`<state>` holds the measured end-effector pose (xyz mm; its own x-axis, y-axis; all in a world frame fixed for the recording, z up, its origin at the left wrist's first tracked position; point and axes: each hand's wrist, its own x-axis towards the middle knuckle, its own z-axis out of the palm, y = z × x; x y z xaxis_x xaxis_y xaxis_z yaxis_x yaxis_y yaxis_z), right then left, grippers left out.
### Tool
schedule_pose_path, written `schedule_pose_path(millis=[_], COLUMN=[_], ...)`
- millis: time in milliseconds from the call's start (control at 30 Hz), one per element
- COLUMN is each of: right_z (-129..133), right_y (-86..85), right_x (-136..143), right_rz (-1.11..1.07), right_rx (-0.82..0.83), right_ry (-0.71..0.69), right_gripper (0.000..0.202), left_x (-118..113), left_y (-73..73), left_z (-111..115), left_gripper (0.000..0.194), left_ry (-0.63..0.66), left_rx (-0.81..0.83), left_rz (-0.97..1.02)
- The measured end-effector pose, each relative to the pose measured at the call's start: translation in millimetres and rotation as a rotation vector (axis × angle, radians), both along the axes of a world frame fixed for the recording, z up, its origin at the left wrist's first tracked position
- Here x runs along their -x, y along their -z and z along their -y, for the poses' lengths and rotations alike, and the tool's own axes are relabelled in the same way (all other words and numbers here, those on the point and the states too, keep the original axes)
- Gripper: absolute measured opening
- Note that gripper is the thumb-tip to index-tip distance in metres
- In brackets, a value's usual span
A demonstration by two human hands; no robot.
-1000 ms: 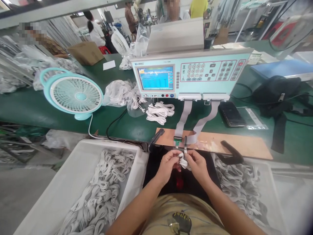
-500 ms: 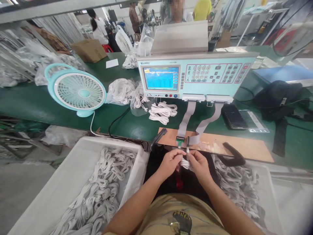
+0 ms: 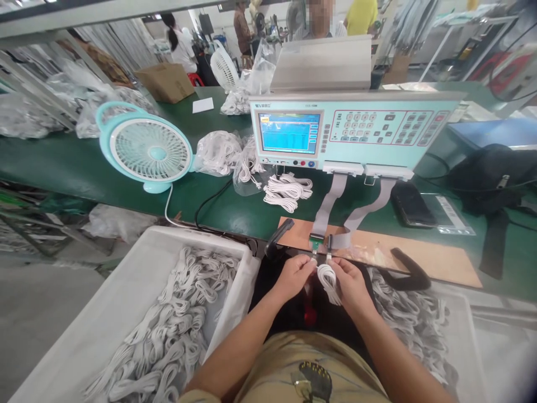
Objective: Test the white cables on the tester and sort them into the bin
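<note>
1. Bright, even overhead light with soft, faint shadows.
2. Wide-angle bending curves the counter [image 3: 62, 173] and stretches the edges.
3. The tester screen [image 3: 289, 132] glows; the far background is washed out and blurred.

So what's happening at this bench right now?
A person seated at a green bench holds a coiled white cable between the left hand and right hand, with its ends up at the small connectors on the brown board. Grey ribbon leads run from there up to a pale blue tester whose screen is lit. White bins of similar coiled cables sit on either side, and a small fan stands to the left.
</note>
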<state>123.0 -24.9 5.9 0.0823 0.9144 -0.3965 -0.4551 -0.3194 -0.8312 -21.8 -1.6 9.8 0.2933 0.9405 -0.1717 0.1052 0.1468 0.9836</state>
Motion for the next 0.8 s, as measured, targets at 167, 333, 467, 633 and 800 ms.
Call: schedule_pose_path(millis=[167, 333, 467, 633, 800], right_z=[0.1, 1.1, 0.2, 0.9, -3.6], right_y=[-4.0, -4.2, -3.9, -6.0, 9.2], right_x=[2.3, 5.5, 8.4, 6.2, -2.1], right_rz=[0.014, 0.004, -0.053, 0.008, 0.147], right_rx=[-0.015, -0.025, -0.017, 0.009, -0.011], right_ry=[0.015, 0.049, 0.078, 0.102, 0.132], right_gripper=[0.030, 0.028, 0.027, 0.029, 0.026], left_x=[-4.5, -11.0, -14.2, -21.9, 6.6], left_y=[6.0, 7.0, 10.8, 14.8, -18.8], left_z=[-3.6, 0.6, 2.2, 1.5, 11.0], left_gripper=[0.031, 0.031, 0.033, 0.037, 0.035], left_ry=[-0.083, -0.162, -0.198, -0.219, -0.109], left_rx=[-0.086, -0.072, -0.087, -0.099, -0.249], left_rz=[-0.027, 0.011, 0.073, -0.013, -0.231])
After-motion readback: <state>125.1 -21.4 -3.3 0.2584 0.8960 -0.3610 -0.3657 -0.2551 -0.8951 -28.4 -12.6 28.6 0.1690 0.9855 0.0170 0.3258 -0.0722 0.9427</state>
